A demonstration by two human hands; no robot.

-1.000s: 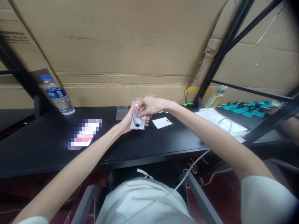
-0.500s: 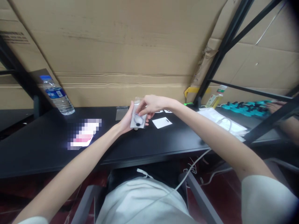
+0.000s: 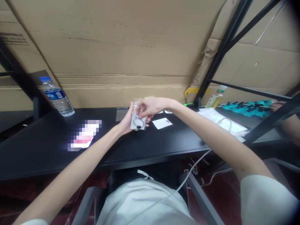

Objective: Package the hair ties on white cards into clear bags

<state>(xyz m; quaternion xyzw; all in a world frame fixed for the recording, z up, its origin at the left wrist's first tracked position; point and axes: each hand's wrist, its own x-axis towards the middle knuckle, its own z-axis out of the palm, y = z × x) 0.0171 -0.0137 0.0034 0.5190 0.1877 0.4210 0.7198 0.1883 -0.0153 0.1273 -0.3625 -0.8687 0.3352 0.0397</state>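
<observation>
My left hand (image 3: 127,122) grips a small white card in a clear plastic bag (image 3: 133,125) by its left side, tilted up over the black desk. On its face shows a thin grey loop with a round black piece (image 3: 138,127) at the bottom. My right hand (image 3: 147,108) reaches across from the right, its thumb and fingertips pinched together at the top of the loop. What lies between those fingertips is hidden. Just right of the hands a white card with a slot (image 3: 162,123) lies flat. Behind my left hand is a flat clear bag (image 3: 121,114).
A water bottle (image 3: 57,97) and a blurred-out lit phone-like thing (image 3: 85,135) are at left. To the right lie white papers (image 3: 220,120), a bottle of yellow liquid (image 3: 216,97) and teal-and-black items (image 3: 246,107). Another person's arm (image 3: 289,125) shows at far right. A white cable (image 3: 194,168) hangs in front.
My right fingertips have shifted slightly up along the bagged card, and more of the loop shows. My left hand keeps its grip with hardly any movement.
</observation>
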